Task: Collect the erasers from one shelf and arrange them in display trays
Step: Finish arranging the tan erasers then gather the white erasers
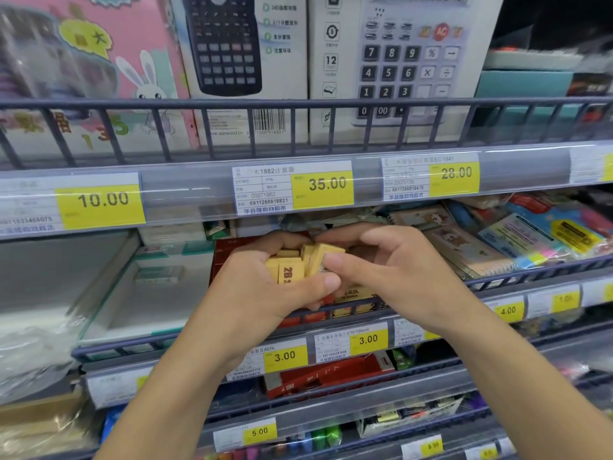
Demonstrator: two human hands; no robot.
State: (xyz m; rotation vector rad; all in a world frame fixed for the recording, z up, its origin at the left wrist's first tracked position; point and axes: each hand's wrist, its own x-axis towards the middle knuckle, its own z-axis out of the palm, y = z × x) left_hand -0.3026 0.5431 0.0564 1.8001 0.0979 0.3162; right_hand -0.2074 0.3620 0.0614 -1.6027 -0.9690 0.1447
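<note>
Centrally, a cluster of yellow erasers (292, 265) is cupped in the closed left hand (265, 287), while one eraser (326, 255) is pinched by the right hand (381, 260) above a red display tray (229, 257).

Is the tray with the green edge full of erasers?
No, the tray with the green edge looks almost bare; the yellow erasers sit bunched in the left hand and right hand.

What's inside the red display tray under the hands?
A few yellow erasers show at the front of the red cardboard tray. The left hand and right hand cover the rest.
</note>
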